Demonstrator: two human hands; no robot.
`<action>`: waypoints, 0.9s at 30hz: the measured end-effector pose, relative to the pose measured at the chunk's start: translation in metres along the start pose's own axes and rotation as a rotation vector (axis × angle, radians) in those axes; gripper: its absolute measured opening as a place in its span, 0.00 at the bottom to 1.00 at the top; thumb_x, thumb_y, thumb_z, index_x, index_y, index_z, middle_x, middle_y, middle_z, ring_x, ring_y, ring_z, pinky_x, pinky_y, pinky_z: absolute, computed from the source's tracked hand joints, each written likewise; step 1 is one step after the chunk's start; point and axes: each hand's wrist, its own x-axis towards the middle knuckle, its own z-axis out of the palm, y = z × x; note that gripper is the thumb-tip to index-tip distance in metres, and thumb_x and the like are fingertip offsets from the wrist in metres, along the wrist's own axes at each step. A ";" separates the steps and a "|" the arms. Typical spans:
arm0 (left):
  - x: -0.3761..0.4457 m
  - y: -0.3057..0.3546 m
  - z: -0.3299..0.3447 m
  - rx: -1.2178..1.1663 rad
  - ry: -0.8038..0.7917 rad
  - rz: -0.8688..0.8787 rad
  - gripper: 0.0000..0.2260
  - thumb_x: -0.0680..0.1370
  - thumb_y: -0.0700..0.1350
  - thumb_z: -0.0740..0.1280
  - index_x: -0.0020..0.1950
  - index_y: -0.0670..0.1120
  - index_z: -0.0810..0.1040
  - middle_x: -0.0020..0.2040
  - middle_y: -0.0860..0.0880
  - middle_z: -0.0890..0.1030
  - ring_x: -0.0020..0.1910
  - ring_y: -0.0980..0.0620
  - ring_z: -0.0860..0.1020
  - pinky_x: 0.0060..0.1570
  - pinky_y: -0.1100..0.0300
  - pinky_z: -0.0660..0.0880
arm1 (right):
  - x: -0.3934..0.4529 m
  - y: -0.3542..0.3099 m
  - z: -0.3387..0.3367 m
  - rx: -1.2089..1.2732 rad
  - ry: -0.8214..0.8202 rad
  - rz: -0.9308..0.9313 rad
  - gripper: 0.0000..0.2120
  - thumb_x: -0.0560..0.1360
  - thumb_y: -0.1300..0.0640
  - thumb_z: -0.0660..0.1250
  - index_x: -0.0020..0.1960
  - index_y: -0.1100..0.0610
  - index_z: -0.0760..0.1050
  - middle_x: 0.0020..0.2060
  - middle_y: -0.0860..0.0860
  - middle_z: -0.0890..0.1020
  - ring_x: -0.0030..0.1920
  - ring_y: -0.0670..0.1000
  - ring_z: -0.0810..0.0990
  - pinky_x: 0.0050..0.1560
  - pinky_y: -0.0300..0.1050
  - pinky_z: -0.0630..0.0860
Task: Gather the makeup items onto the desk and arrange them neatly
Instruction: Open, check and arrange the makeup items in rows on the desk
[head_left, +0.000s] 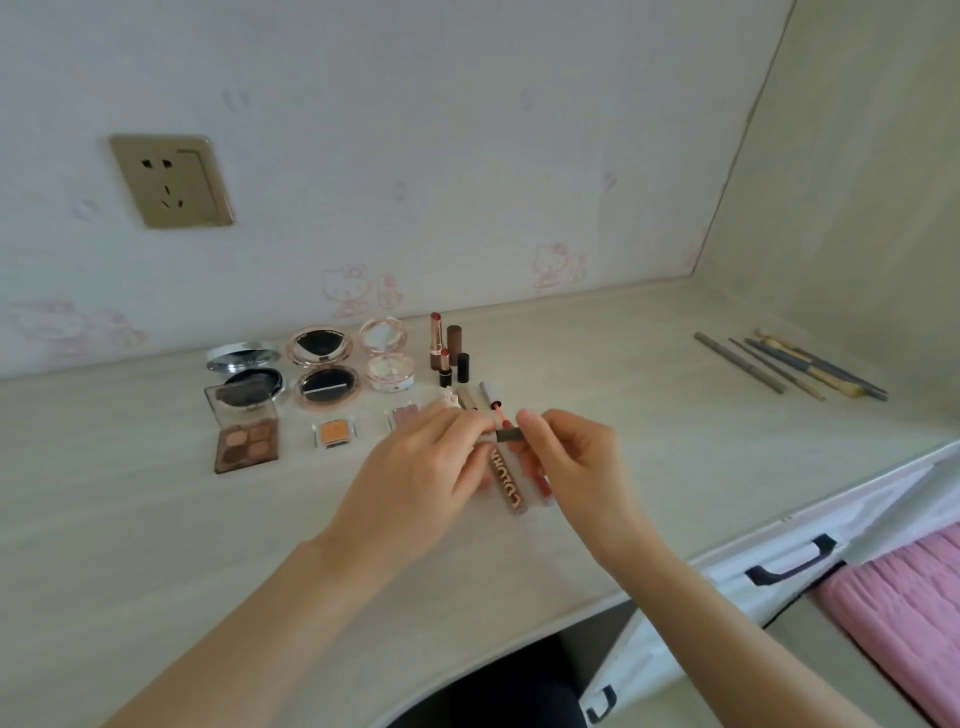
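Desk (156, 519): both hands' fingers (467, 431) hold gloss wand (506, 435) crosswise.

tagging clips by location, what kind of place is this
Probably a bedroom or dorm desk nook used as a vanity. Pale cartoon-cat wallpaper with a wall socket backs a light wood-grain desk, open makeup compacts sit in rows, and pink fabric shows at lower right.

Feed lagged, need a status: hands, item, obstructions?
Both hands, left and right, pinch a small grey cap. Lip gloss tubes lie beneath. Nothing blocking.
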 end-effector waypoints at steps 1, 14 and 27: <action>-0.004 -0.002 0.001 -0.001 0.014 0.003 0.10 0.78 0.46 0.61 0.53 0.43 0.78 0.45 0.50 0.79 0.44 0.50 0.78 0.38 0.54 0.78 | -0.003 0.001 0.003 0.030 0.005 -0.014 0.20 0.78 0.52 0.64 0.30 0.59 0.75 0.23 0.49 0.75 0.26 0.45 0.68 0.30 0.41 0.66; -0.023 -0.016 0.006 0.011 0.084 0.066 0.06 0.79 0.51 0.63 0.46 0.50 0.70 0.36 0.54 0.80 0.32 0.53 0.78 0.23 0.57 0.73 | -0.012 0.020 0.016 -0.005 -0.057 -0.110 0.10 0.76 0.59 0.67 0.37 0.51 0.79 0.28 0.39 0.78 0.32 0.42 0.74 0.38 0.34 0.67; -0.026 -0.020 0.009 0.036 -0.148 -0.006 0.17 0.80 0.58 0.54 0.59 0.49 0.74 0.37 0.53 0.82 0.28 0.44 0.78 0.23 0.52 0.74 | -0.017 0.019 0.015 -0.074 -0.135 -0.182 0.10 0.77 0.57 0.66 0.40 0.47 0.78 0.32 0.42 0.78 0.36 0.44 0.75 0.41 0.31 0.68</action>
